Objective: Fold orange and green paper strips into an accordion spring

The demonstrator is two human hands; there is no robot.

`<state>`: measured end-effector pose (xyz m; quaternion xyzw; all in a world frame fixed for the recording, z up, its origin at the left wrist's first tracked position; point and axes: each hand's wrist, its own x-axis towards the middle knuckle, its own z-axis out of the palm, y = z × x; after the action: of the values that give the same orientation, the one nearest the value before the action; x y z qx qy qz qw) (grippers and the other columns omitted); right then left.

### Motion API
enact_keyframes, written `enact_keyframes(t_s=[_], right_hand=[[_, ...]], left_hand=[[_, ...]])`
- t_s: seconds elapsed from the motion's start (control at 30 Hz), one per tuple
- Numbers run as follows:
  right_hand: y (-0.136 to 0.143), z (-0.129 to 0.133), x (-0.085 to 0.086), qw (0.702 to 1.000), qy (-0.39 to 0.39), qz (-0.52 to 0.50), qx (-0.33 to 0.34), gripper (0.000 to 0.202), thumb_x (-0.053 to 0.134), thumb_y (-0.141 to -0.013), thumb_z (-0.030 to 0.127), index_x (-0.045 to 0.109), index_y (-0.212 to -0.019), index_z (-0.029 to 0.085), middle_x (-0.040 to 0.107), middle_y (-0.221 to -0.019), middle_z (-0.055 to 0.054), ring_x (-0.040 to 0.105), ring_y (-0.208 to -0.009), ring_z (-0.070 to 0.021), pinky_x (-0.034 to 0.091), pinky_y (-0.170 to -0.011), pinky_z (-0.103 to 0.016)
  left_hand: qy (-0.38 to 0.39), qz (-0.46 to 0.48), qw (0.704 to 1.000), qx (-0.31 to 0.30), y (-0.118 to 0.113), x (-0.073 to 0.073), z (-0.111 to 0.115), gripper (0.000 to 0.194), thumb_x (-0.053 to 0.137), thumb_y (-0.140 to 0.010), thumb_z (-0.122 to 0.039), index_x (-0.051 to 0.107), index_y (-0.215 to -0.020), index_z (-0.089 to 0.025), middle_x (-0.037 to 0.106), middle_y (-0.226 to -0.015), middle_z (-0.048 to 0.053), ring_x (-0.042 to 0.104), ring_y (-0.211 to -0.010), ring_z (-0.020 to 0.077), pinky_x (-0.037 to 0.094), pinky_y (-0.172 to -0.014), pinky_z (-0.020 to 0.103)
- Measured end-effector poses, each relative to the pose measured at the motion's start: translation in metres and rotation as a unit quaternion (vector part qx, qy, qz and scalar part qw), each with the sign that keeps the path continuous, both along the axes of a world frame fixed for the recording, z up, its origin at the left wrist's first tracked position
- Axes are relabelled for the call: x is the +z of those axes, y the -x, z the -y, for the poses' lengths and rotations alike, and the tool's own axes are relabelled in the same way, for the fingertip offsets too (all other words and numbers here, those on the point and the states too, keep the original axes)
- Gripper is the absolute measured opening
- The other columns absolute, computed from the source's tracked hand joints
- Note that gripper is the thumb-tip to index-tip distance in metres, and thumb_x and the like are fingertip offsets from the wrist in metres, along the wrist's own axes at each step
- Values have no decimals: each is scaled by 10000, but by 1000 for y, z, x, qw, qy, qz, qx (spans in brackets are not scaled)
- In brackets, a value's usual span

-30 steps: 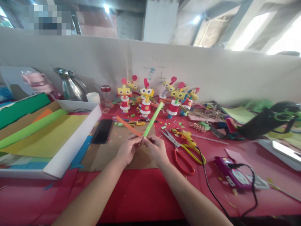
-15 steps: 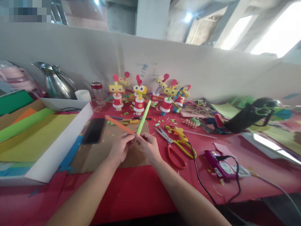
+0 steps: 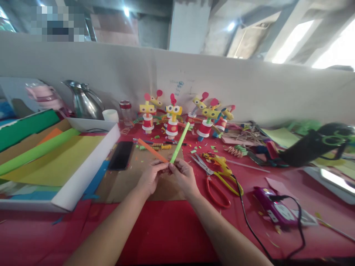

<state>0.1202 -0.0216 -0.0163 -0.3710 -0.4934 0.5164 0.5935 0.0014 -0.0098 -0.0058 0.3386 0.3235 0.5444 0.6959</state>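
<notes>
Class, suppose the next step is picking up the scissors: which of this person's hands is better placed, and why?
Probably the right hand: the scissors lie on its side, farther from the left hand. Both hands are occupied where the orange strip meets the green strip, though.

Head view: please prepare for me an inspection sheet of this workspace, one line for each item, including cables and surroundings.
Surface: red table cover, with brown cardboard under the hands.
Job's things: orange paper strip and green paper strip, meeting at the fingertips in a V.
Clutter: paper scraps, scissors, yellow glue gun, phone.
Hands: left hand and right hand pinch the strips where they meet.
Cables: black cable runs from the glue gun toward the near edge; a plug sits in the purple power block.
Surroundings: pale partition behind paper-cup figures; white box of coloured paper at left.
</notes>
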Motion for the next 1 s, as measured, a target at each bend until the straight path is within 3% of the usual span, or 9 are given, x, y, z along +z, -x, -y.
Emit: enact_keyframes(t_s=[0.3, 0.53, 0.8, 1.0], right_hand=[[-2, 4, 2, 999, -8, 4, -42, 194, 665, -785, 308, 672, -939, 191, 674, -745, -21, 566, -617, -138, 435, -570, -259], [0, 3, 0, 998, -21, -3, -54, 197, 675, -772, 299, 664, -934, 187, 677, -772, -17, 559, -621, -124, 447, -575, -243], [1, 1, -5, 999, 21, 10, -36, 214, 699, -757, 376, 666, -844, 183, 676, -713, -11, 600, -590, -135, 502, -612, -273], [-1, 1, -5, 999, 14, 15, -38, 196, 710, -757, 353, 682, -835, 175, 659, -697, -9, 599, -638, -131, 482, -602, -243]], left_hand=[[-12, -2, 1000, -28, -3, -1, 2, 151, 791, -601, -249, 723, -680, -140, 603, -580, -2, 508, -567, 104, 397, -618, 269], [-41, -44, 998, 17, -2, -1, 3, 316, 800, -610, -228, 734, -912, -162, 681, -701, 26, 592, -668, 148, 450, -721, 304], [-24, -94, 993, 73, 3, -6, -2, 262, 816, -543, -225, 753, -787, -151, 717, -736, 53, 623, -772, 186, 444, -802, 318], [-6, -80, 994, 75, 3, -6, -4, 294, 834, -510, -255, 757, -771, -142, 715, -700, 57, 623, -735, 187, 443, -787, 326]])
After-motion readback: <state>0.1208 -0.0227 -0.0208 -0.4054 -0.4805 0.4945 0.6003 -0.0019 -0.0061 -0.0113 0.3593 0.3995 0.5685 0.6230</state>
